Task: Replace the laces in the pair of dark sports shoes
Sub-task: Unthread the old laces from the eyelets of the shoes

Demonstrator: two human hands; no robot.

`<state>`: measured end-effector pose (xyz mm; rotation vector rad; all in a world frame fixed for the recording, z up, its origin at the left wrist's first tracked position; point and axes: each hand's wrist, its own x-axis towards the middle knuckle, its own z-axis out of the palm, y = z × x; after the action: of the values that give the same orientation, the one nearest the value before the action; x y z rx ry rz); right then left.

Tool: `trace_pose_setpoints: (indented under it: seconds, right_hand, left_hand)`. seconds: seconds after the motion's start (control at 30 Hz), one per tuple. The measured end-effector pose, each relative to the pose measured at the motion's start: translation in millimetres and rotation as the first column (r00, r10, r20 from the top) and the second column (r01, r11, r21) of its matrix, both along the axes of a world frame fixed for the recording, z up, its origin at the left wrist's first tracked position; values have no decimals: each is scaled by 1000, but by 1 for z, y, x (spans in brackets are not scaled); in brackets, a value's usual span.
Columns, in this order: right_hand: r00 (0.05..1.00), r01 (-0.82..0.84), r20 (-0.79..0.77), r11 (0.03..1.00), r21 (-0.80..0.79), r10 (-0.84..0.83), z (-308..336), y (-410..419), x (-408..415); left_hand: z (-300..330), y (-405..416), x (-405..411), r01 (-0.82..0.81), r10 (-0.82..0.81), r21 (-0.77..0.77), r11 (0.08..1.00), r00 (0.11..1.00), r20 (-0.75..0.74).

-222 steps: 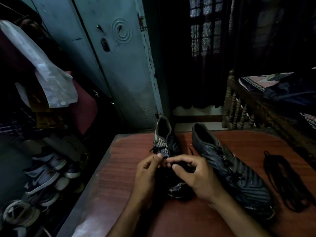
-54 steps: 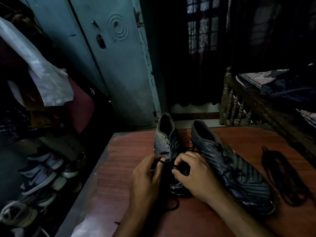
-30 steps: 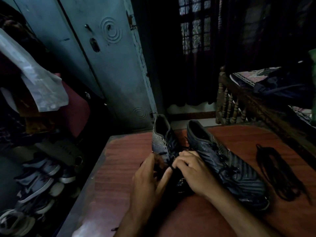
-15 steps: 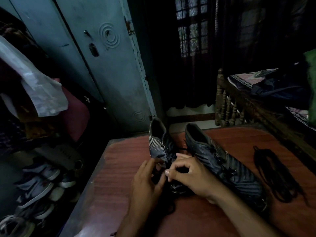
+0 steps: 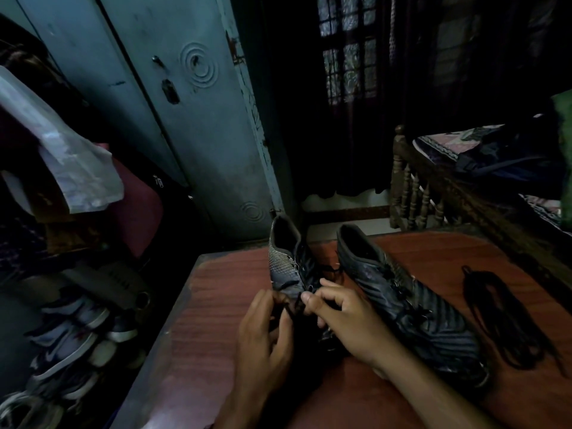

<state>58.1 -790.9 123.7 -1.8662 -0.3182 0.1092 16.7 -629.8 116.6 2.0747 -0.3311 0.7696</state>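
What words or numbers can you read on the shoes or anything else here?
None can be read.
Two dark striped sports shoes on the reddish wooden table: no readable brand or number.
Grey-blue metal cupboard door: only raised circles, no writing.
Pale sneakers on the floor: one shows a curved mark, no letters, too dim to name.

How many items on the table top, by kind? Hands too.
Dark sports shoes: 2, the left shoe and the right shoe
Loose lace bundles: 1, the black laces lying right of the shoes
Hands: 2, the left hand and the right hand, both at the left shoe's lace
Total: 5
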Motion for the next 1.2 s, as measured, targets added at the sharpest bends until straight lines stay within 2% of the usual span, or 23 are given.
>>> trace_pose_setpoints:
  seconds: [0.2, 0.5, 0.67, 0.83, 1.03, 1.2]
  right_hand:
    - [999, 47, -21, 999, 16, -47, 3, -1, 0]
    - [996, 51, -73, 999, 14, -50, 7, -1, 2]
    - [998, 41, -44, 999, -4, -41, 6, -1, 4]
    - [996, 65, -64, 997, 38, -62, 1, 1, 3]
    - [981, -99, -151, 984, 149, 121, 15, -11, -2]
    - [971, -190, -136, 979, 70, 198, 20, -15, -6]
  left_hand:
    - [-2, -3, 2, 125, -132, 138, 983, 990, 44]
    - [-3, 1, 5, 166, -167, 32, 986, 986, 24]
    - [-6, -2, 6, 154, -153, 44, 987, 988, -29]
    - [-6, -7, 4, 95, -138, -223, 970, 973, -186]
    - [-8, 1, 14, -64, 38, -107, 992, 972, -231]
    - [-9, 0, 15, -56, 43, -53, 997, 973, -225]
